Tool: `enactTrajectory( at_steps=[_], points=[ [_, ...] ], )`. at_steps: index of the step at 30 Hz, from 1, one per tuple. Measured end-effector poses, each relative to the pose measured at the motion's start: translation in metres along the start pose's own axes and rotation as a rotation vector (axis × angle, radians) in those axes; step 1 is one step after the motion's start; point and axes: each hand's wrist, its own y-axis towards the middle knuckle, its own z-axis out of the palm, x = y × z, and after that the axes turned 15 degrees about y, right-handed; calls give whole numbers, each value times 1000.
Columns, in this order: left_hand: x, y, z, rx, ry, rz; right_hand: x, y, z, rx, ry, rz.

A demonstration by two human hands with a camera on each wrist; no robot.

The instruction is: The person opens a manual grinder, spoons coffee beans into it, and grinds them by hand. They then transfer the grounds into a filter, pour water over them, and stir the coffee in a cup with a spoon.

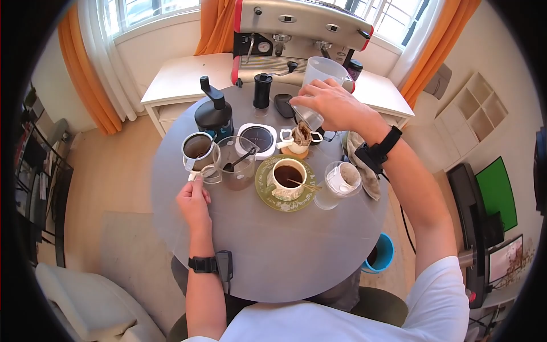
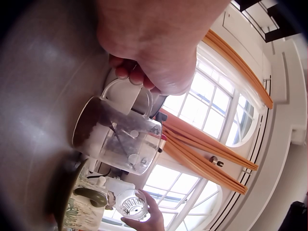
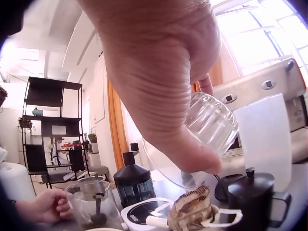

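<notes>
My left hand (image 1: pixel 195 199) pinches the pale handle of a small pitcher (image 1: pixel 199 149) with dark contents, at the left of the table. Beside it stands a clear glass jug (image 1: pixel 242 171) with a black scoop (image 1: pixel 242 159) inside; the jug hides part of the pitcher in the left wrist view. My right hand (image 1: pixel 336 105) holds a clear ribbed glass (image 3: pixel 214 122), tilted above a brown paper filter (image 3: pixel 192 209) that sits in a white dripper (image 1: pixel 296 145). Nearer me, a cup of dark coffee (image 1: pixel 288 172) with a thin stirrer rests on a green saucer (image 1: pixel 268 196).
A glass with a white filter (image 1: pixel 343 181) stands right of the saucer, by a crumpled cloth (image 1: pixel 364 171). Behind are a white scale (image 1: pixel 256 141), a black-lidded grinder (image 1: pixel 213 117), a hand grinder (image 1: pixel 262 91) and a tall translucent pitcher (image 1: pixel 325 69). An espresso machine (image 1: pixel 307 28) stands beyond the table.
</notes>
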Motion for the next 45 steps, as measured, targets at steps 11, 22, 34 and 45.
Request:
enactTrajectory(
  at_steps=[11,22,34,45],
  points=[
    [0,2,0,-2,3,-10,0,-2,6,11,-6,-41],
    [4,2,1,20,21,-6,-7,-39,-5,-107,312,240],
    [4,1,1,36,20,16,-31,-144,105,-448,1095,536],
    [0,-1,3,-1,44,11,-17,-135,159,-488,1086,434]
  ],
)
